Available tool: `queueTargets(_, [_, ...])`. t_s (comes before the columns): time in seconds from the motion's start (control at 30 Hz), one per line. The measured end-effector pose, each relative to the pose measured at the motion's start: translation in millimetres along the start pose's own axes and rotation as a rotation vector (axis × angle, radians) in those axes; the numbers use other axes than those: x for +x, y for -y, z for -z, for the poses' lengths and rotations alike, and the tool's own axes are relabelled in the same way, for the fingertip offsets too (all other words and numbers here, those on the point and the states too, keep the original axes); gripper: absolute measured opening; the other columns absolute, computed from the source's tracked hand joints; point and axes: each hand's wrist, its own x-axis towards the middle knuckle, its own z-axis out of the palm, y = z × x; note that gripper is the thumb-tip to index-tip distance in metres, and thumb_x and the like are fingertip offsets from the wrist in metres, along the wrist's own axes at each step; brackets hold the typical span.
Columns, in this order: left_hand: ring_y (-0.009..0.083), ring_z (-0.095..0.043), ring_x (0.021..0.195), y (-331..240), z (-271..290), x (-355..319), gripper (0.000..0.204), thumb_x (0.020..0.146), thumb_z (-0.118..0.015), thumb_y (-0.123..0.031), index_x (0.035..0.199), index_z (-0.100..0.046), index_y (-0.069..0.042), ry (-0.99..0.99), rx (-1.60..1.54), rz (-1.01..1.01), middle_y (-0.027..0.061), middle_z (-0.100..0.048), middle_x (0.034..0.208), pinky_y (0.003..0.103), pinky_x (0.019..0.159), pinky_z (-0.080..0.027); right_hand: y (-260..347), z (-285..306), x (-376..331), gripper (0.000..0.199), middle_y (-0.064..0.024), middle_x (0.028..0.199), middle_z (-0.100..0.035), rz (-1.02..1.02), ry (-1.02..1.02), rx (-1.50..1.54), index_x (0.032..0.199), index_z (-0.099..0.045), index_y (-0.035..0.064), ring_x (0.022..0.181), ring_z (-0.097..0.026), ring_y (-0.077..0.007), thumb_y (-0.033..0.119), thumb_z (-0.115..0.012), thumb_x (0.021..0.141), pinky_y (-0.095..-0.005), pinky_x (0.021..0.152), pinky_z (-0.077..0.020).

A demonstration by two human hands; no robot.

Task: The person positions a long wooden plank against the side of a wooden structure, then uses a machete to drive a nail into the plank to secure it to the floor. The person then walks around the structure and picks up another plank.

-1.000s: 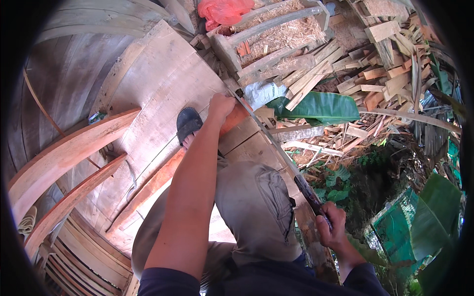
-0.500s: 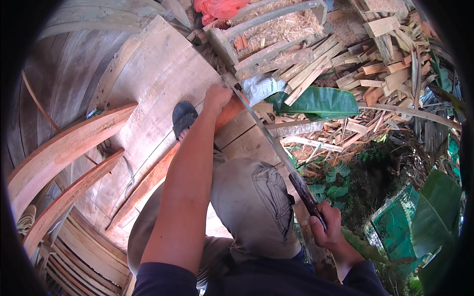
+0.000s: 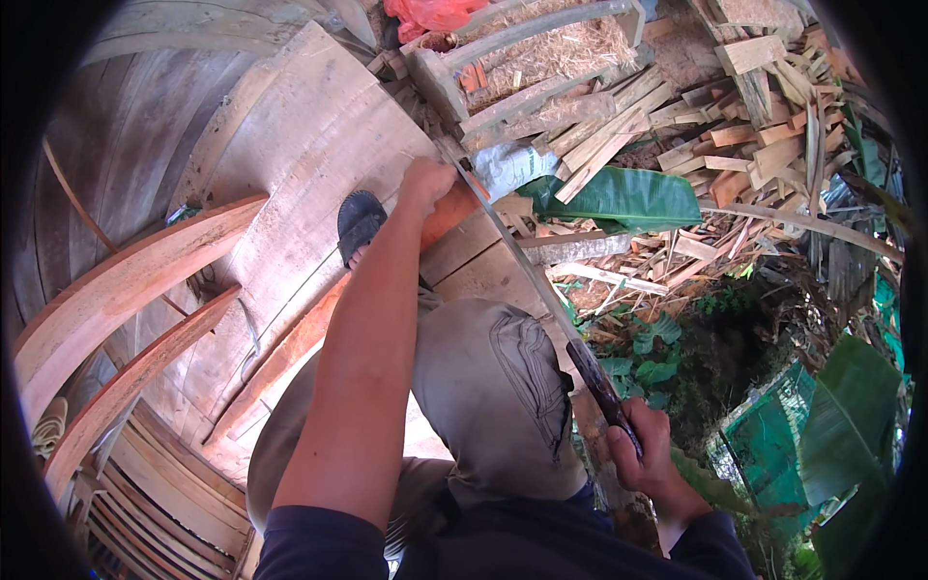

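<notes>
My left hand (image 3: 426, 182) reaches forward and grips the far end of a reddish curved wooden strip (image 3: 290, 353) that lies across a wide pale plank (image 3: 300, 155). My right hand (image 3: 646, 454) is closed around the dark handle of a long machete (image 3: 541, 290). Its thin blade runs up and to the left, ending right beside my left hand at the strip's end. My foot in a dark sandal (image 3: 360, 224) presses on the plank just left of the strip. My knee in grey trousers (image 3: 493, 387) sits between the two arms.
Two curved wooden ribs (image 3: 126, 290) lie at the left, with stacked thin slats (image 3: 164, 493) below them. A heap of wood offcuts (image 3: 696, 116), a large green leaf (image 3: 619, 198) and a wooden trough with straw (image 3: 541, 48) fill the upper right. Green netting (image 3: 773, 435) is at lower right.
My left hand has slid farther forward along the strip's end. The machete blade has swung up and now reaches beside that hand. My right hand has dropped slightly lower.
</notes>
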Motion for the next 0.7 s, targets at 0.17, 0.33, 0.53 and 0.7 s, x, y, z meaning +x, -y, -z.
queueTargets(0.17, [0.0350,-0.067,0.076,1,1,1,0.033,0.073,-0.059,-0.018,0.096,-0.065,0.005,0.011,0.006,0.004,0.0213,-0.066,0.091,0.042,0.055,-0.054,11,6,3,0.017,-0.0137,0.054,-0.048,-0.034,-0.009,0.019,0.076,-0.050,0.0018,0.045,-0.053,-0.0321,0.017,-0.055,0.083,-0.0375,0.046,-0.0398])
queueTargets(0.33, [0.0354,-0.066,0.080,-2,1,-2,0.033,0.073,-0.060,-0.018,0.096,-0.064,0.006,0.031,-0.056,0.025,0.0211,-0.066,0.094,0.044,0.057,-0.055,17,12,2,0.018,-0.0142,0.053,-0.047,-0.029,-0.032,0.010,0.076,-0.050,0.0012,0.043,-0.051,-0.0315,0.017,-0.055,0.083,-0.0367,0.045,-0.0390])
queueTargets(0.53, [0.0339,-0.065,0.082,3,2,7,0.036,0.073,-0.063,-0.019,0.098,-0.063,0.006,0.083,-0.032,0.050,0.0205,-0.064,0.098,0.044,0.060,-0.055,23,18,-3,0.020,-0.0146,0.052,-0.045,-0.068,0.013,0.020,0.074,-0.049,0.0006,0.042,-0.049,-0.0327,0.017,-0.054,0.083,-0.0373,0.044,-0.0372])
queueTargets(0.7, [0.0238,-0.053,0.079,1,6,11,0.021,0.074,-0.063,-0.020,0.091,-0.062,-0.008,0.142,-0.073,0.127,0.0059,-0.055,0.084,0.045,0.074,-0.047,27,20,5,0.019,-0.0140,0.052,-0.044,-0.043,-0.020,-0.013,0.073,-0.048,0.0009,0.043,-0.049,-0.0325,0.016,-0.055,0.081,-0.0380,0.044,-0.0363])
